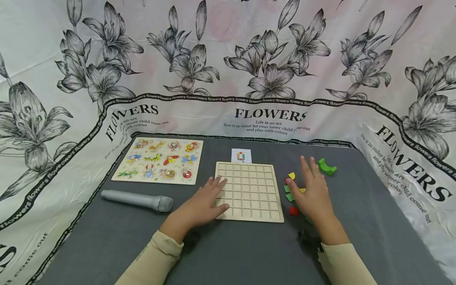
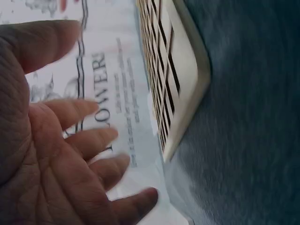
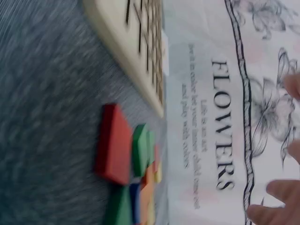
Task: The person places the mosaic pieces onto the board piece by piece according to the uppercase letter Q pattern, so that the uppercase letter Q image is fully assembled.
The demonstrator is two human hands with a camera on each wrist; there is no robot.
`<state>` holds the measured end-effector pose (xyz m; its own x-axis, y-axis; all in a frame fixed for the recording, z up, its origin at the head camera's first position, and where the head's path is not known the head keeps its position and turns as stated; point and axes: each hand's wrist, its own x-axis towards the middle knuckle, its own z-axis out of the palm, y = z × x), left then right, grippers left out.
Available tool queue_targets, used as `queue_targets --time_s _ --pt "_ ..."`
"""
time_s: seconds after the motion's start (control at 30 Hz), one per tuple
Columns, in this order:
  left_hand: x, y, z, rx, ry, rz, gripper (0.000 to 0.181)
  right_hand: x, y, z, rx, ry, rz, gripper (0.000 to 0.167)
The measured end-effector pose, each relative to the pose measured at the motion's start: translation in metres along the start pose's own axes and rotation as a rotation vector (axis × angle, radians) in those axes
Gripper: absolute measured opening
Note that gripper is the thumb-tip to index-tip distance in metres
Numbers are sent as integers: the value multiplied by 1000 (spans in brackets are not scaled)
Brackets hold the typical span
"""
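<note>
A pale wooden grid board (image 1: pixel 249 192) lies on the grey table, its square cells bare. Over its left edge is my left hand (image 1: pixel 201 202), fingers spread and holding nothing; in the left wrist view this hand (image 2: pixel 61 154) appears raised beside the board (image 2: pixel 187 79). My right hand (image 1: pixel 315 194), also with extended fingers, hovers above several small coloured blocks and hides some of them. Among these are a red block (image 1: pixel 293 211), a green block (image 1: pixel 290 197) and a yellow block (image 1: pixel 291 175). The right wrist view shows the red block (image 3: pixel 113 145) close up, near green ones.
Behind the board is a small card (image 1: pixel 241 155) with a coloured pattern. An insect picture board (image 1: pixel 160 160) lies at the back left, with a grey microphone (image 1: pixel 137 200) in front of it. A green curved block (image 1: pixel 327 167) sits beyond my right hand. Flower-printed cloth (image 1: pixel 265 118) borders the table.
</note>
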<state>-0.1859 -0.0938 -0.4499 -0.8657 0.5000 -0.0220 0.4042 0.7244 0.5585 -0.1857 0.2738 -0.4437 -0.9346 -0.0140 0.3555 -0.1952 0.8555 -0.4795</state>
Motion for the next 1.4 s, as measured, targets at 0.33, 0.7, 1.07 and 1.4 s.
queue_targets --time_s 0.33,0.7,1.07,1.4 --pt "1 10 18 81 -102 19 57 58 1 -27 -35 -220 240 57" --pt "0 13 17 107 -97 -16 58 81 36 18 -61 -458 472 46" --pt "-2 15 17 65 -92 -31 58 75 31 25 -56 -383 479 35" --pt "-2 12 18 43 -90 -25 59 80 29 34 45 -341 423 25"
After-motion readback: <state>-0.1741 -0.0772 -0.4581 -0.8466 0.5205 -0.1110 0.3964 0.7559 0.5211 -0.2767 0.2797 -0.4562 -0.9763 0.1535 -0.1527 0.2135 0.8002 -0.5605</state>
